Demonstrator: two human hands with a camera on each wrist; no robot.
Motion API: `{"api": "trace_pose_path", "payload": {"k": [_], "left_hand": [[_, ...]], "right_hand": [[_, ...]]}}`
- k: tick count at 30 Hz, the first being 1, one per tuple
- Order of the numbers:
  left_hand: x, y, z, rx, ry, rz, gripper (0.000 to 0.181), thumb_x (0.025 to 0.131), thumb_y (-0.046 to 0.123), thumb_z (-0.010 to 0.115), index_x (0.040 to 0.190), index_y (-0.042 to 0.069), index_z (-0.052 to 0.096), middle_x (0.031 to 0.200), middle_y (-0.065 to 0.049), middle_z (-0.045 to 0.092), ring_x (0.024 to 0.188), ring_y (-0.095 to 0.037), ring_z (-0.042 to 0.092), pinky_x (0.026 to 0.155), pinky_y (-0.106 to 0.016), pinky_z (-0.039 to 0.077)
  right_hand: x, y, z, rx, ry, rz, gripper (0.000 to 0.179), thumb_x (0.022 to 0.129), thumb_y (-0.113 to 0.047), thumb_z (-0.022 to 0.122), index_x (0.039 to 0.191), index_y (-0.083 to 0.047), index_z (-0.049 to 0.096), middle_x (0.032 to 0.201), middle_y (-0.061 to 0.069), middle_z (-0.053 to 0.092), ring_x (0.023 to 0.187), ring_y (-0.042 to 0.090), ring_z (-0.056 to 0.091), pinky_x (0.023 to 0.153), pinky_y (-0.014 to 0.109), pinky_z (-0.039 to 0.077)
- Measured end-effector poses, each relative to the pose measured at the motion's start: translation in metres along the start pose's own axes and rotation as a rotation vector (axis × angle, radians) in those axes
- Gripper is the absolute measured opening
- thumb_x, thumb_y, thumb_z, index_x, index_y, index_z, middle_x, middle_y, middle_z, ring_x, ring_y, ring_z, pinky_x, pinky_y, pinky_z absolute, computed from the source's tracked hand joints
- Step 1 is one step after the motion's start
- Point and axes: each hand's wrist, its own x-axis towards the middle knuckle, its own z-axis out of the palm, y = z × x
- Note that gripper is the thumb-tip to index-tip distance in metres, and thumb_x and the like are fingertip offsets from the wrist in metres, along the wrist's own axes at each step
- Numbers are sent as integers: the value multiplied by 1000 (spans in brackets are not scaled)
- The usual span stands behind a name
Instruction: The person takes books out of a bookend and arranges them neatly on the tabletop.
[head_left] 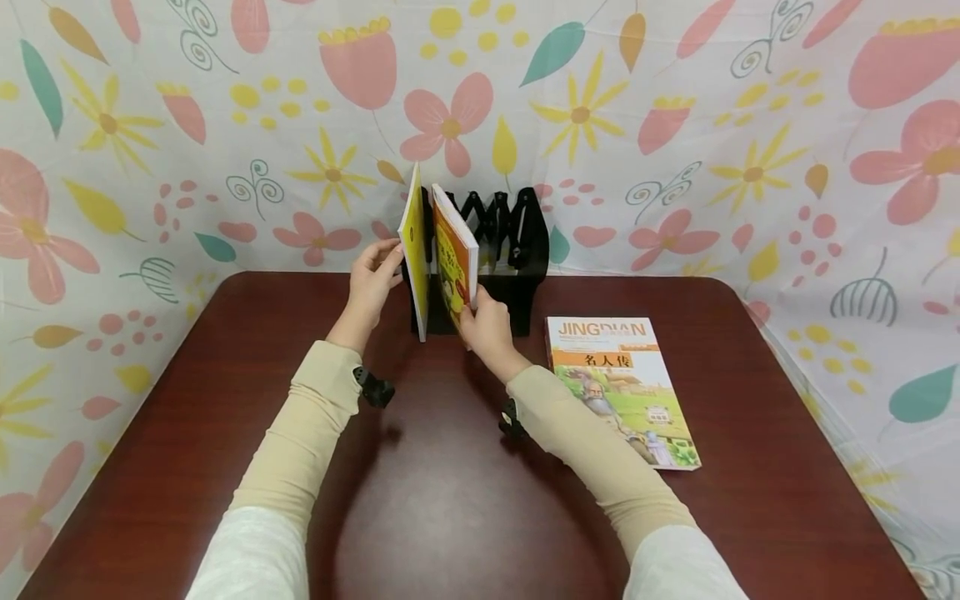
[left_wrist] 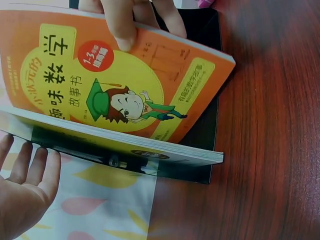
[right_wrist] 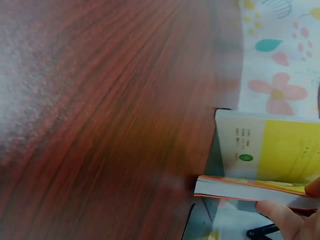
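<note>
My right hand (head_left: 491,329) pinches an orange book (head_left: 456,258) by its near edge, thumb on one cover and fingers on the other. The book stands upright in a black desktop book rack (head_left: 517,304), its cover showing a cartoon child in a green cap (left_wrist: 102,100). To its left stands a thinner yellow book (head_left: 414,258), also upright in the rack, with a gap between the two. My left hand (head_left: 371,279) is at the yellow book's outer side; in the left wrist view its fingers (left_wrist: 36,170) extend fairly straight against the rack's end.
A white-and-green book (head_left: 615,375) lies flat on the dark red wooden table (head_left: 420,517), right of the rack. Black upright dividers (head_left: 498,221) stand in the rack's right half. A flower-patterned cloth (head_left: 450,50) hangs behind the table.
</note>
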Motion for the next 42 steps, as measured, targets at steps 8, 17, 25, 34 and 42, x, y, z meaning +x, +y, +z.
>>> {"api": "trace_pose_path", "payload": {"k": [8, 17, 25, 34, 42], "left_hand": [[0, 0, 3, 6, 9, -2, 39, 99, 20, 50, 132, 0, 51, 126, -15, 52, 95, -12, 53, 100, -42, 47], [1, -6, 3, 19, 16, 15, 36, 98, 18, 52, 130, 1, 53, 128, -15, 53, 95, -10, 56, 98, -41, 49], [0, -6, 2, 11, 21, 9, 34, 98, 15, 52, 129, 0, 54, 128, -16, 54, 95, -10, 56, 98, -43, 48], [-5, 3, -7, 24, 31, 16, 37, 98, 21, 53, 130, 3, 53, 117, -1, 55, 109, -16, 54, 98, -36, 49], [-13, 6, -16, -51, 65, 95, 35, 97, 20, 55, 126, 0, 54, 107, 5, 58, 102, -13, 58, 97, -42, 50]], "right_hand": [[-15, -2, -20, 135, 77, -83, 25, 92, -7, 56, 116, 2, 60, 103, 20, 70, 55, 24, 62, 49, 30, 51], [-31, -9, -44, 231, 113, -70, 27, 89, -7, 62, 115, 1, 62, 93, 18, 72, 56, 22, 58, 54, 27, 49], [-40, -12, -60, 298, 109, -54, 30, 89, -6, 62, 118, 2, 62, 98, 21, 70, 81, 30, 70, 64, 38, 59], [-45, -18, -80, 306, 139, -88, 30, 87, -2, 64, 117, 4, 62, 94, 24, 70, 78, 33, 70, 59, 31, 57], [-53, -20, -95, 327, 97, -63, 32, 88, -4, 65, 120, 0, 62, 98, 22, 70, 80, 32, 70, 60, 35, 59]]}}
